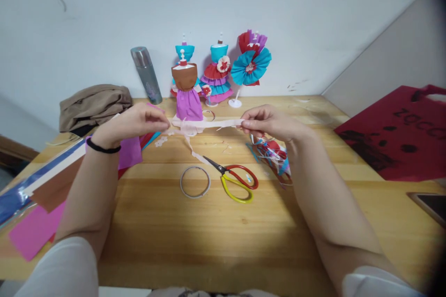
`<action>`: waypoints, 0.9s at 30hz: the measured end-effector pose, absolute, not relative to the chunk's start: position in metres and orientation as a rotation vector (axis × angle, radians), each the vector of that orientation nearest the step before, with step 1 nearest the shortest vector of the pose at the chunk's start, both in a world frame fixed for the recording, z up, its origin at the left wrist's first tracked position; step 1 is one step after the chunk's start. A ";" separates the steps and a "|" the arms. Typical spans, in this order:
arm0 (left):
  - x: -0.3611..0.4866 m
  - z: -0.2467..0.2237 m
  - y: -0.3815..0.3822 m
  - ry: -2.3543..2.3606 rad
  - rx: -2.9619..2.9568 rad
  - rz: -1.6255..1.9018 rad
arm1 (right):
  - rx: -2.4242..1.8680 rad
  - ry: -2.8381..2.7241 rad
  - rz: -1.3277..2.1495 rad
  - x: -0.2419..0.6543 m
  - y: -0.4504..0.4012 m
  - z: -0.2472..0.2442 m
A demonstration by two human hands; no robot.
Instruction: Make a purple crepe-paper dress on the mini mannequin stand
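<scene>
Between my two hands a pale pink strip of thin paper (216, 124) is stretched level above the table. My left hand (141, 119) pinches its left end, and a loose tail hangs from that side toward the tabletop. My right hand (266, 121) pinches the other end between thumb and fingers. Just behind the strip stands a small dress form (188, 102) with a brown top and purple skirt. Scissors (232, 178) with one red and one yellow handle lie below the strip, beside a grey ring (195, 182), perhaps a roll of wire or tape.
More paper-dressed forms (219, 74) and a blue paper flower (251, 67) stand at the wall near a grey flask (146, 74). Coloured sheets (57, 185) and brown cloth (95, 106) lie left. Scraps (275, 153), a red bag (393, 134) and a dark device (428, 206) are right.
</scene>
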State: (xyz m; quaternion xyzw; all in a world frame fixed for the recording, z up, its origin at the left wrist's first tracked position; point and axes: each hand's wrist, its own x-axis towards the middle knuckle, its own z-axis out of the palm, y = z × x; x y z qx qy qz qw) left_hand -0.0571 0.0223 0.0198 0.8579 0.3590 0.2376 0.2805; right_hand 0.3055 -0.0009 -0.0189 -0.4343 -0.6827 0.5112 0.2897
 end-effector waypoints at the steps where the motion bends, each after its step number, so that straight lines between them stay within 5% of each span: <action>1: -0.061 0.023 0.021 0.878 2.313 0.475 | -1.137 -1.792 1.355 0.305 -0.002 -0.017; 5: -0.071 0.034 0.017 0.717 2.270 0.195 | -1.058 -1.712 1.370 0.299 -0.010 -0.011; 13: 0.008 -0.014 0.009 0.739 1.895 0.722 | -0.945 -1.903 1.487 0.271 -0.023 -0.010; 18: 0.043 -0.047 0.002 0.574 1.567 0.546 | -0.890 -1.960 1.500 0.267 -0.020 -0.016; 27: 0.035 -0.039 -0.001 0.536 1.458 0.500 | -0.978 -1.943 1.445 0.272 -0.012 -0.022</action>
